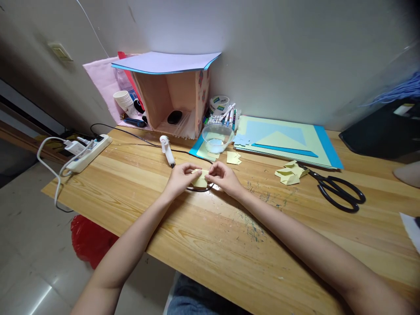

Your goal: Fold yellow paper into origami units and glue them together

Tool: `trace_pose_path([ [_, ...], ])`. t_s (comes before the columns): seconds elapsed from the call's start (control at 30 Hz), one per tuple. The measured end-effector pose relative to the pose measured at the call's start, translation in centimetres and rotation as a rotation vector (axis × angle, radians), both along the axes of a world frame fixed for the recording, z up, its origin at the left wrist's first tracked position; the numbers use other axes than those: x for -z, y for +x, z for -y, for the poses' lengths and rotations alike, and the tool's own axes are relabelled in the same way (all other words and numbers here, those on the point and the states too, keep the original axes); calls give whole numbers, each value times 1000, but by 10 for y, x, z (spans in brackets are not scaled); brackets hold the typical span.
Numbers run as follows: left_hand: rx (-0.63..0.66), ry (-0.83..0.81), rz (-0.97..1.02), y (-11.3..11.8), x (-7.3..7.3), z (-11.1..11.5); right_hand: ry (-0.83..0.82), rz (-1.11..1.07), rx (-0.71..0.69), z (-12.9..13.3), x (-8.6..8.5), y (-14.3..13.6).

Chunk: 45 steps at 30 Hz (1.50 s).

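A small piece of pale yellow paper (201, 180) is held between my two hands, just above the wooden table (203, 245). My left hand (181, 178) pinches its left side with thumb and fingers. On the right side, my right hand (223, 177) grips the same paper with thumb and forefinger. A black cable (200, 190) loops around beneath the paper. The white glue gun (167, 150) stands just behind my left hand. Behind my right hand lies another small yellow piece (233, 158), near a clear plastic bowl (217, 138).
Crumpled yellow scraps (290, 173) and black-handled scissors (343, 190) lie at the right. Behind are coloured paper sheets (282, 135), markers (229, 116) and an open box (173, 96). A white power strip (88, 153) sits at the left edge.
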<state>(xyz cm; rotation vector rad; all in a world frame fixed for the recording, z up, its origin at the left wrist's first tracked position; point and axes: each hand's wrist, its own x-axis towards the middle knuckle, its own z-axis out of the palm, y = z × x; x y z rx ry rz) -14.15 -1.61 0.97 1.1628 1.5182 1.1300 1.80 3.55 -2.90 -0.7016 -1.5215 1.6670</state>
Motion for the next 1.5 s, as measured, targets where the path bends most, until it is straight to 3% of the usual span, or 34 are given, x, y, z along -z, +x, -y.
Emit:
trace_pose_path([
  [0.4,4,34,-41,2,-2,0,-20,-56,-44,-4,7,-1],
  [0.97,0,62,-94,-3,1,-2,-34,-14,-78,-3,-1,1],
  [1.33,9,15,-1,-4,3,-6,13,-22,34,-5,2,1],
  [1.5,-10,42,8,-1,1,-4,26,20,8,-5,3,1],
])
